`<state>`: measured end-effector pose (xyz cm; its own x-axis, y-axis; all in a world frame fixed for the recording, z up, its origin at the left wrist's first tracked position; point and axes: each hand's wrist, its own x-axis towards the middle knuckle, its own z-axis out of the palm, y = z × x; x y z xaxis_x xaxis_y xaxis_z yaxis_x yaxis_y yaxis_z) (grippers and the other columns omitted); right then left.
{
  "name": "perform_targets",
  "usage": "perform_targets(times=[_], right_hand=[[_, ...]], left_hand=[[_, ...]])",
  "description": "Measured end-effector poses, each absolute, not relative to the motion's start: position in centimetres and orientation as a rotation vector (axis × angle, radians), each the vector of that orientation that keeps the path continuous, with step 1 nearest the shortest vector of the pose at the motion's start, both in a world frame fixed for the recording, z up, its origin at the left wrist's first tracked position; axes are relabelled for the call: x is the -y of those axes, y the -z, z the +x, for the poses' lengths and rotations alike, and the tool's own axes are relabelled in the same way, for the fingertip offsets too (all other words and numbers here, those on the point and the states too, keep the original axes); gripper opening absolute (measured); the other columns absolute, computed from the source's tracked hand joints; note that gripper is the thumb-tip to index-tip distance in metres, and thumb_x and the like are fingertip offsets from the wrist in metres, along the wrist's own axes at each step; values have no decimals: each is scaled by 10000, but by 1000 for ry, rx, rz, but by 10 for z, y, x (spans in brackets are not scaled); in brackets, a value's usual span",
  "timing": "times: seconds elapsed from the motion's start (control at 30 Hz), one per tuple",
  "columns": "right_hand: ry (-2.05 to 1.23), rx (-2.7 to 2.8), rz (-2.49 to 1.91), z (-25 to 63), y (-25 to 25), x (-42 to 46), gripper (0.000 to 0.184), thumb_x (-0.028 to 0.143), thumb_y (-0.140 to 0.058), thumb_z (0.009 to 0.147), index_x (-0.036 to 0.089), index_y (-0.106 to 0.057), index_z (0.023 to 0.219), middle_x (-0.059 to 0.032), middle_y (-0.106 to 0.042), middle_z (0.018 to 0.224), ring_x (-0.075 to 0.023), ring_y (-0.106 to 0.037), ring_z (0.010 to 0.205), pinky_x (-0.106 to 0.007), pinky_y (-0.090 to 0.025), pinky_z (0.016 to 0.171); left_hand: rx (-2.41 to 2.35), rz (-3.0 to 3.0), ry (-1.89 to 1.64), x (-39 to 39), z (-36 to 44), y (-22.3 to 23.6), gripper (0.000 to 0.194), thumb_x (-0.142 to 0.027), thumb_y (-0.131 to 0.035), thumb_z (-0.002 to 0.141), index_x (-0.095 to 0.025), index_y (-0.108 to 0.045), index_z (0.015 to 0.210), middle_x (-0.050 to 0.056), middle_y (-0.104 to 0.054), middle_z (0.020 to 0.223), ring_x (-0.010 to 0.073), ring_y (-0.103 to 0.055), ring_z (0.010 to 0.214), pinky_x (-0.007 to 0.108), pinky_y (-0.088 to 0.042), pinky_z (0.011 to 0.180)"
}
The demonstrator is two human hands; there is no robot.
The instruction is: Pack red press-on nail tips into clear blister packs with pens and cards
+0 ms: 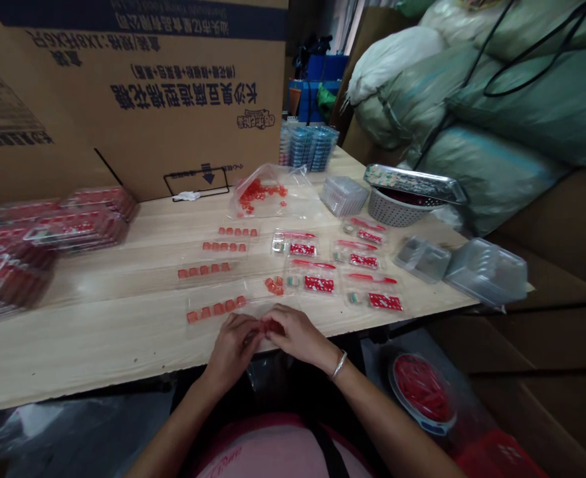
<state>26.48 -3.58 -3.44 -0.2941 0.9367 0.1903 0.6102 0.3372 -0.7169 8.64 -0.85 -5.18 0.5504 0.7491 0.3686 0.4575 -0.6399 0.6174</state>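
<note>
My left hand (233,345) and my right hand (297,335) meet at the near edge of the wooden table (98,332), fingers curled together around small red pieces (272,326). Just beyond the left hand lies a clear strip with a row of red cubes (216,309). A little heap of loose red cubes (274,285) sits ahead of the right hand. Further rows of red cubes (204,270) lie behind, and a clear bag of red rings (260,192) rests farther back.
Several filled clear packs with red cards (317,282) lie to the right. Empty clear trays (485,269), a white basket (397,209) and stacked red packs (48,232) flank the area. A big cardboard box (148,99) stands behind; sacks (497,99) pile up right. A bowl of red items (422,392) sits below.
</note>
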Motion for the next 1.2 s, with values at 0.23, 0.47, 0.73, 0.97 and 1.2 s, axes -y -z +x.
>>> perform_targets(times=[0.23,0.47,0.73,0.97,1.2], right_hand=[[-666,2042,-1311,265,39,37,116,51,-627,775,161,-633,812,-25,-596,846,-147,-562,807,-241,-442,721],[-637,2061,-1295,275,28,26,127,73,-591,821,173,-656,866,-32,-642,895,-140,-589,866,-238,-448,783],[-280,2182,-1843,299,4,-53,167,60,-580,762,158,-696,832,-83,-692,831,-214,-612,864,-271,-427,754],[-200,2021,-1809,291,-8,-30,250,90,-492,818,143,-629,1020,-90,-650,992,-181,-607,841,-264,-433,750],[-494,1867,-1347,241,6,72,190,36,-485,768,202,-571,797,-15,-600,776,-147,-565,715,-248,-434,658]], left_hand=[[-979,2312,-936,10,83,55,132,-221,-572,845,-200,-675,925,53,-669,862,197,-589,808,352,-469,755],[-909,2325,-960,9,83,61,96,-211,-558,869,-211,-654,869,15,-668,785,169,-586,746,327,-459,725],[-972,2452,-957,12,85,60,103,-149,-525,848,-200,-614,857,20,-673,803,176,-593,739,350,-477,747],[-993,2353,-1175,23,80,52,284,-201,-588,801,-206,-630,1083,93,-672,1048,230,-615,974,405,-501,852],[-973,1404,-1009,52,83,27,151,-305,-669,755,-189,-691,850,38,-728,800,177,-676,731,284,-550,689]])
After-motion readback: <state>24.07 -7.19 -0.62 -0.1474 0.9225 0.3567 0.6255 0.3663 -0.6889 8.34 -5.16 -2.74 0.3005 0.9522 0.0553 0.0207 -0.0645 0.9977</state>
